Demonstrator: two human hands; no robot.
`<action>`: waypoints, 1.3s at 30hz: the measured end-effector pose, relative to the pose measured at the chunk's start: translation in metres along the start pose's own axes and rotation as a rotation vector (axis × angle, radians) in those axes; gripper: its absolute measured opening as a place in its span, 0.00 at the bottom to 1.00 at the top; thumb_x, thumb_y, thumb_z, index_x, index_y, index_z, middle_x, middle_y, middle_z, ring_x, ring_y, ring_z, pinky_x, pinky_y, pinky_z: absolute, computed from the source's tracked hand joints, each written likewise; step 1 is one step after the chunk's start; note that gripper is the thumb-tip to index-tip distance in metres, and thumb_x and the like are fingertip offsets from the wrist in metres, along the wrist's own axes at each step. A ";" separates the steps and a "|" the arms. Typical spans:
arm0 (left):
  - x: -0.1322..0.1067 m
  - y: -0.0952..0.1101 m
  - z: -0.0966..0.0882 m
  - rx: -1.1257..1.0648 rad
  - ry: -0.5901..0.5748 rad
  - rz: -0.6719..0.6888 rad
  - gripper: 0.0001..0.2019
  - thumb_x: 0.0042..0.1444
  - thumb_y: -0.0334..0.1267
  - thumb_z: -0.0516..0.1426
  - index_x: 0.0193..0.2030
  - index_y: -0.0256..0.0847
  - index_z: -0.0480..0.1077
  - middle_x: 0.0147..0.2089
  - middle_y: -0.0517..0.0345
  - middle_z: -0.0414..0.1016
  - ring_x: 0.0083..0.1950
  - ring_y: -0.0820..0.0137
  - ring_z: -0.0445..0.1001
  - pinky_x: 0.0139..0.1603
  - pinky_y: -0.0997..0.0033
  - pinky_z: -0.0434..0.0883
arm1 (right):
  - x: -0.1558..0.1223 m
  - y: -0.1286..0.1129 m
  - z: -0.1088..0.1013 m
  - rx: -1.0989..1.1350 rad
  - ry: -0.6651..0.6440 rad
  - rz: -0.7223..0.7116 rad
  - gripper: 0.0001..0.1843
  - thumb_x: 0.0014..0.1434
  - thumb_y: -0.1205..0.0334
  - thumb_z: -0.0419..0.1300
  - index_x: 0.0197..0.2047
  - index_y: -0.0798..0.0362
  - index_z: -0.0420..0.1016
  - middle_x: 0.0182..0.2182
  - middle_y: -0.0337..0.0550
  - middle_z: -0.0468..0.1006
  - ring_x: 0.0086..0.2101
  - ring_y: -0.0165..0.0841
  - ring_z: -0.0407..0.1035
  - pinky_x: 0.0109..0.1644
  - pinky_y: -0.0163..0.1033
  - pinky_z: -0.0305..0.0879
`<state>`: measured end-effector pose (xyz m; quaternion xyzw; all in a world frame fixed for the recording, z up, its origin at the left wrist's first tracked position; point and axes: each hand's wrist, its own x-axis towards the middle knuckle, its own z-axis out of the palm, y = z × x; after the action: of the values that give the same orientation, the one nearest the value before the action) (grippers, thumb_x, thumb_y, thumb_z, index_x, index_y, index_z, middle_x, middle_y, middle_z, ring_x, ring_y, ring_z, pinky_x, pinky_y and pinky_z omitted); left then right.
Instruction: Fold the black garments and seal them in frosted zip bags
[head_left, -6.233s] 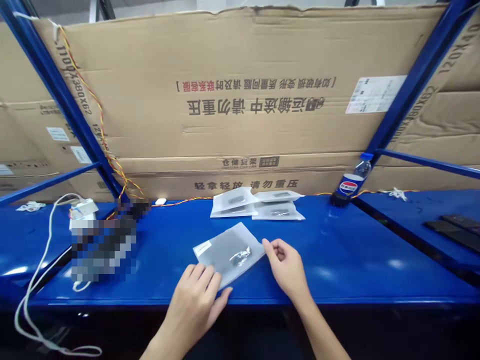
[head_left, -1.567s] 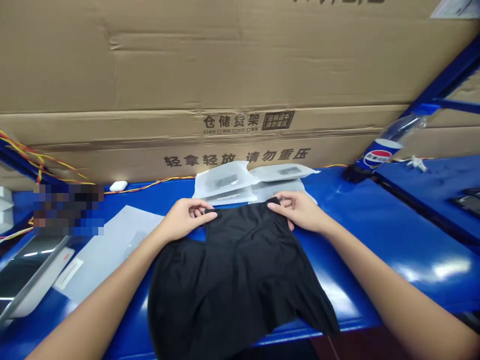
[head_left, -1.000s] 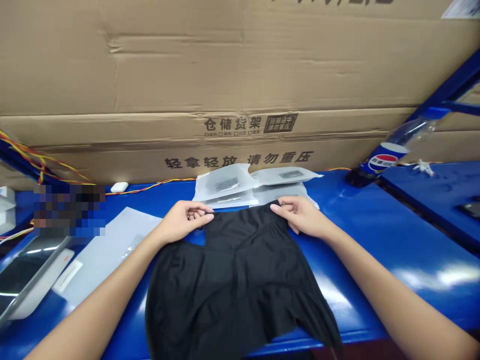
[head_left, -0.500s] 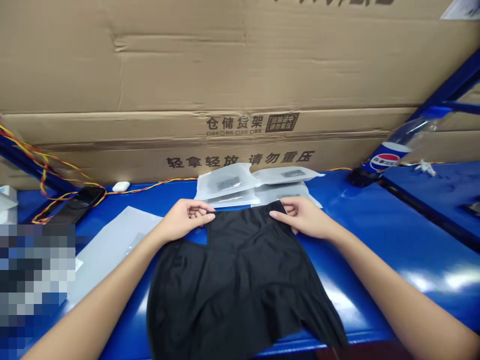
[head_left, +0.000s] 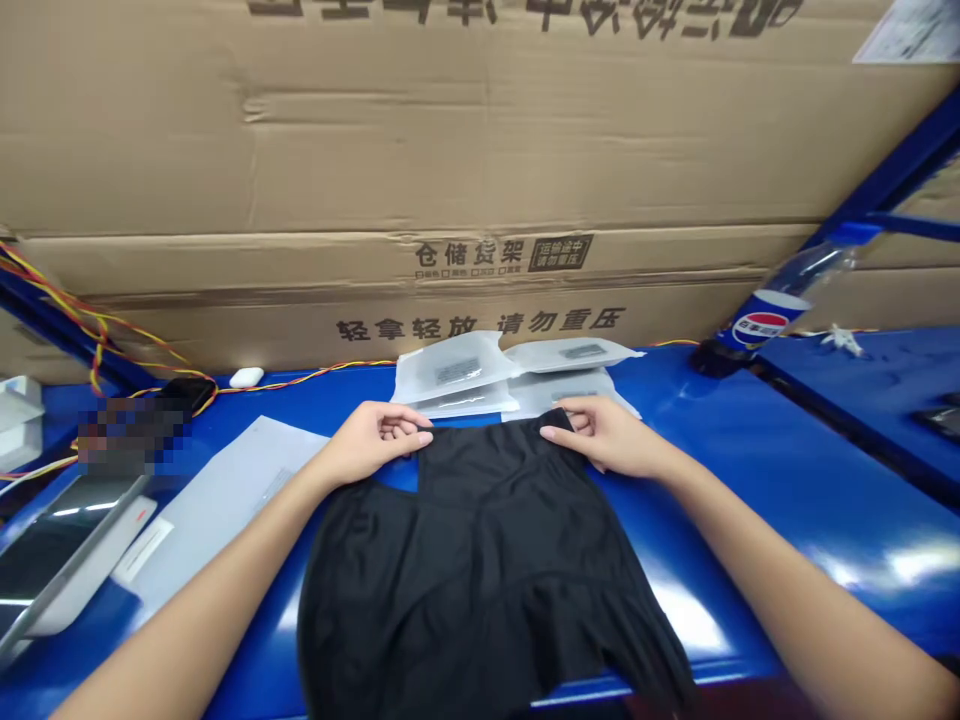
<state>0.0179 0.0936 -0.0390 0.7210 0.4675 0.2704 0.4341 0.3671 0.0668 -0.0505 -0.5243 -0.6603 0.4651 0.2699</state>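
A black garment (head_left: 480, 560) of smooth, thin cloth is spread over the blue table, its lower end running past the front edge and out of view. My left hand (head_left: 382, 438) pinches the far left corner between thumb and fingers. At the far right corner, my right hand (head_left: 600, 432) does the same, the upper edge stretched between the two. Folds run across the cloth, and a notch shows at its left side below my left hand. Just beyond the hands lie several frosted plastic packets (head_left: 454, 370) with dark printed labels.
A tall cardboard box (head_left: 480, 150) walls off the back. To the right leans a Pepsi bottle (head_left: 765, 325) by a blue metal post. On the left are a flat frosted bag (head_left: 225, 500), a tablet-like device (head_left: 67, 540), a white earbud case (head_left: 246, 377) and red-yellow wires (head_left: 322, 372).
The view has tilted slightly, showing more print at the box's top. Both hands keep their grip on the garment, almost unmoved. The device at left shows more clearly.
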 end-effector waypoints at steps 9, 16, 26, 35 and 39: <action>0.000 0.001 0.000 0.009 0.004 0.004 0.22 0.50 0.55 0.71 0.42 0.38 0.83 0.32 0.55 0.81 0.32 0.68 0.77 0.35 0.70 0.74 | 0.001 0.002 -0.003 -0.058 0.043 -0.048 0.31 0.57 0.29 0.66 0.28 0.48 0.65 0.19 0.32 0.68 0.17 0.29 0.66 0.20 0.36 0.62; 0.001 -0.001 -0.001 -0.005 0.007 -0.010 0.22 0.50 0.54 0.71 0.42 0.37 0.83 0.32 0.55 0.81 0.31 0.69 0.76 0.35 0.70 0.74 | 0.000 0.003 -0.005 -0.117 0.066 -0.035 0.31 0.59 0.27 0.63 0.28 0.47 0.64 0.14 0.31 0.67 0.15 0.32 0.68 0.18 0.34 0.58; 0.001 -0.001 0.000 -0.008 0.002 -0.009 0.20 0.50 0.53 0.70 0.41 0.37 0.83 0.31 0.56 0.81 0.31 0.70 0.77 0.35 0.71 0.74 | -0.003 -0.005 -0.006 -0.094 0.039 -0.005 0.32 0.53 0.28 0.68 0.27 0.47 0.63 0.16 0.32 0.69 0.17 0.32 0.70 0.21 0.35 0.65; 0.001 -0.001 0.000 0.010 0.011 -0.005 0.20 0.50 0.53 0.70 0.41 0.38 0.83 0.32 0.55 0.82 0.32 0.69 0.78 0.36 0.71 0.75 | -0.004 -0.008 -0.006 -0.083 0.032 -0.002 0.31 0.51 0.32 0.70 0.25 0.46 0.59 0.17 0.30 0.66 0.18 0.32 0.70 0.22 0.37 0.66; 0.001 0.000 0.001 0.010 0.012 0.005 0.22 0.50 0.55 0.70 0.41 0.38 0.83 0.32 0.55 0.82 0.32 0.68 0.78 0.36 0.70 0.75 | -0.004 -0.006 -0.006 -0.095 0.025 -0.006 0.30 0.54 0.32 0.68 0.26 0.46 0.60 0.17 0.30 0.66 0.18 0.32 0.70 0.22 0.36 0.66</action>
<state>0.0189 0.0940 -0.0397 0.7227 0.4698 0.2731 0.4271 0.3706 0.0652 -0.0416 -0.5403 -0.6797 0.4258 0.2544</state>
